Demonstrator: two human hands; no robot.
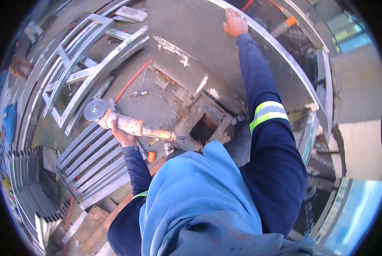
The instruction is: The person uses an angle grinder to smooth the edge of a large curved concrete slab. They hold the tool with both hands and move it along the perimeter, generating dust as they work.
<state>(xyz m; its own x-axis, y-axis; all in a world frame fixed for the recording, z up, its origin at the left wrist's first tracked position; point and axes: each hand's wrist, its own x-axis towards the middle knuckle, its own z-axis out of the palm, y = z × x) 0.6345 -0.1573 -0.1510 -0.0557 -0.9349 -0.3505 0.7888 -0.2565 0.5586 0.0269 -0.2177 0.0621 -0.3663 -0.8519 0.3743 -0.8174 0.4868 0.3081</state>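
Observation:
My left hand (pixel 123 135) is closed around the body of an angle grinder (pixel 129 124). The grinder is worn, orange and white, and its round grey disc (pixel 95 109) points to the left. My right arm reaches far forward, and my right hand (pixel 235 23) lies with fingers stretched against a large grey panel (pixel 199 34), close to its pale curved edge. Scraped white patches mark the panel's lower part. Below the grinder is a slatted metal frame (pixel 95 158).
Metal frames (pixel 78 77) lie at the far left, with stacked angled metal pieces (pixel 29 183) nearer. A square hole (pixel 204 128) opens in a concrete block ahead of me. A red cable (pixel 133 80) and a connector (pixel 139 92) lie on the ground. An orange cup-like piece (pixel 151 156) sits near the grinder.

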